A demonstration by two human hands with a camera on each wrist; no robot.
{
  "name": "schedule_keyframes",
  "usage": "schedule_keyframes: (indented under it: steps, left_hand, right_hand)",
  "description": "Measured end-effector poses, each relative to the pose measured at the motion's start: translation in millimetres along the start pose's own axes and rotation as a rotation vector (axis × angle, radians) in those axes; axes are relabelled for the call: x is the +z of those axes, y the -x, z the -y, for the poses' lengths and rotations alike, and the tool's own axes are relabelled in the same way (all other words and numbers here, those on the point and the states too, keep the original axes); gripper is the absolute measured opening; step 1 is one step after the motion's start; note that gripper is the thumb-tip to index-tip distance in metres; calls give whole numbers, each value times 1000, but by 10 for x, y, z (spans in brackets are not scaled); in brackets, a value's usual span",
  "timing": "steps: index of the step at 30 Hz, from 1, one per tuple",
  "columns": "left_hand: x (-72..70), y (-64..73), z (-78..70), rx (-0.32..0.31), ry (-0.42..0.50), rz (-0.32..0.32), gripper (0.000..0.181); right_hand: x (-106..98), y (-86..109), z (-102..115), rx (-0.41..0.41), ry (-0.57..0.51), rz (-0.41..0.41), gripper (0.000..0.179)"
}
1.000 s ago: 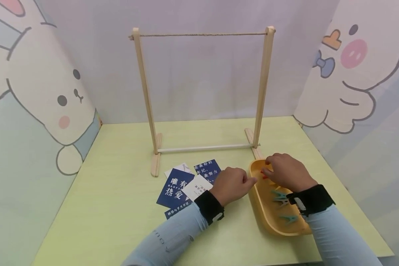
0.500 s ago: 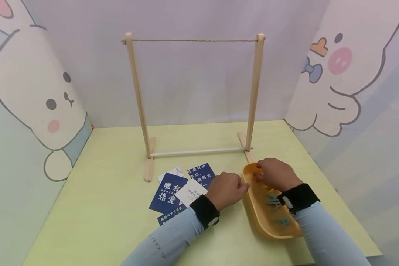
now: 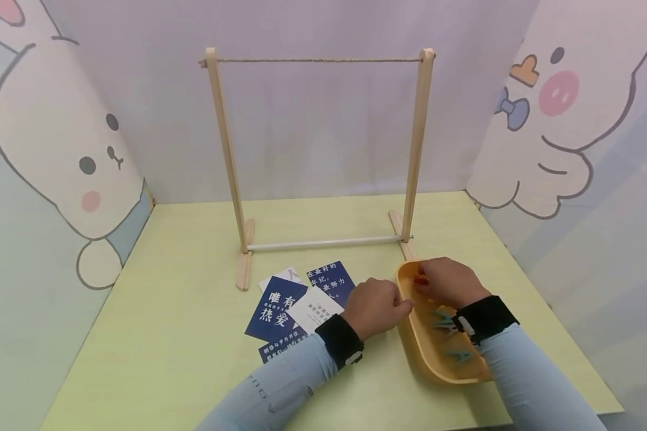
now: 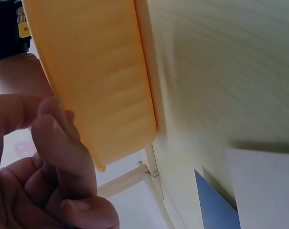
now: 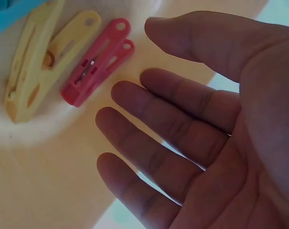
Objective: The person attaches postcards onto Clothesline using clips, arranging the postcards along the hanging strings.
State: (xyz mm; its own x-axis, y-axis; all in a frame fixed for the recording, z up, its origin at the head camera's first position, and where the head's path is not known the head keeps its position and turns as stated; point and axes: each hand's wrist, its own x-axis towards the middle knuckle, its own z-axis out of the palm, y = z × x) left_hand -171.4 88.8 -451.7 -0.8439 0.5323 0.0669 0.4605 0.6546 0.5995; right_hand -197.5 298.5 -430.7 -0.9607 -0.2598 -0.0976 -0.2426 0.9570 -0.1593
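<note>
My right hand (image 3: 453,281) reaches into the far end of a yellow plastic tray (image 3: 414,344). In the right wrist view its fingers are spread and slightly bent, with the thumb apart. A red clothespin (image 5: 99,62) lies just beyond the fingertips, and a yellow clothespin (image 5: 32,71) lies beside it. Left of the tray, my left hand (image 3: 374,308) hovers near the wall with its fingers loosely curled and nothing seen in them. Teal clothespins (image 3: 460,356) lie farther down the tray. Under the left wrist side is a white card (image 3: 314,305), partly over a blue card (image 3: 272,314).
Behind the cards stands a wooden frame (image 3: 227,149) with a twine line (image 3: 318,60) across its top and a white rod (image 3: 323,243) low down. More blue cards (image 3: 331,278) lie around the pile. Cartoon-printed walls enclose the pale green table (image 3: 156,335).
The head view has shifted slightly. My right hand has dipped a little toward the red clothespin in the tray, its thumb and fingers drawing closer. The left hand stays beside the tray.
</note>
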Motion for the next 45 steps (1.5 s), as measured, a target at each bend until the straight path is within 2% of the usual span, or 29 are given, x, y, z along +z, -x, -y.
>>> schedule_keyframes:
  steps: [9, 16, 22, 34, 45]
  left_hand:
    - [43, -16, -9, 15, -63, -3, 52]
    - [51, -21, -30, 23, -91, -4, 51]
    - [67, -32, -32, 24, -95, -5, 49]
    - [65, -45, -42, 10, -86, 2, 47]
    - [89, -31, -20, -8, -44, -2, 46]
  right_hand:
    - [146, -32, -53, -53, 45, -59, 7]
    - [205, -56, -100, -73, 75, -76, 22]
    - [206, -60, -91, -75, 81, -74, 17]
    - [261, -91, -112, -123, 91, -128, 24]
    - [252, -69, -87, -126, 93, -154, 23]
